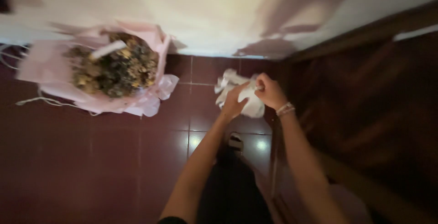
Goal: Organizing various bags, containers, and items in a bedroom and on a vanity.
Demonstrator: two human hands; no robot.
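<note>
The dark red tiled floor [114,169] filled the lower left of the frame, and the pale wall [205,9] ran across the top. A dark wooden door [378,114] took up the right side. In the upper left a dried bouquet [114,66] in pink wrapping lay on the tiles against the wall, well apart from my hands. Just right of centre I held a crumpled white plastic bag [248,103] above the floor. My left hand [233,103] was closed on its left side, fingers curled into the plastic. My right hand [270,91] was shut tight on its top, pinching a gathered fold, with a beaded bracelet [285,109] at the wrist. Motion blur hid the finer detail of my fingertips.
</note>
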